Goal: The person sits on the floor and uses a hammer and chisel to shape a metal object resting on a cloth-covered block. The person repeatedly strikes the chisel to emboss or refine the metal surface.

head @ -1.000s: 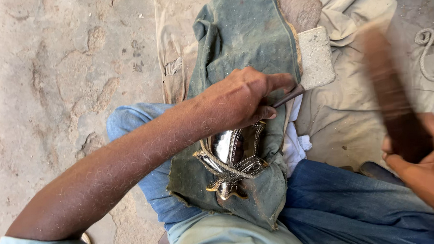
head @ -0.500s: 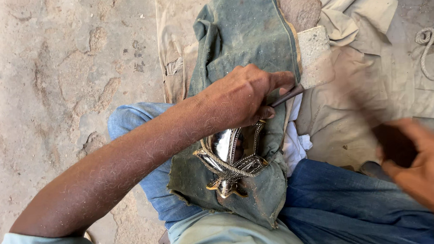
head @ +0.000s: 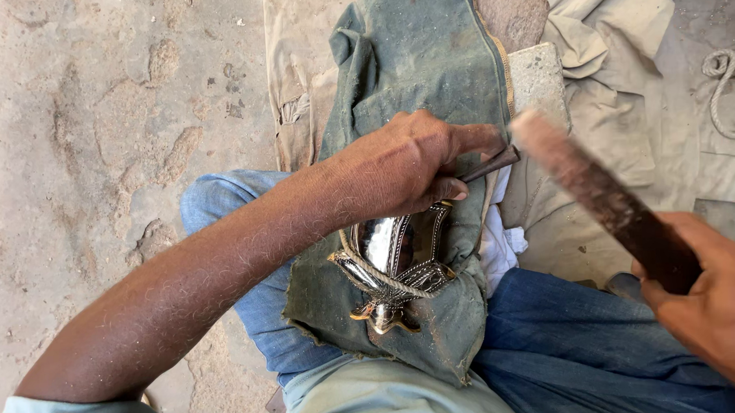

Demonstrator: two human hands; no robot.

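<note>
Gripping a thin dark metal tool (head: pixel 490 163) in my left hand (head: pixel 403 169), I am pressing its tip down toward a shiny, embossed metal piece (head: pixel 398 258) — silver with brassy trim — which is nestling in a fold of frayed, dusty green cloth (head: pixel 416 74) draped over my jeans-clad lap (head: pixel 551 347). My right hand (head: pixel 713 300) is wrapping its fingers tight around a worn wooden stick (head: pixel 603 198), blurred with motion. Compared with half a second ago, the stick is now swinging in closer, its far end just beside the tool, while my left hand is staying put. Rough stone floor (head: pixel 96 134) is lying to the left, crumpled beige fabric (head: pixel 623 51) and a rope loop (head: pixel 721 72) to the right.
</note>
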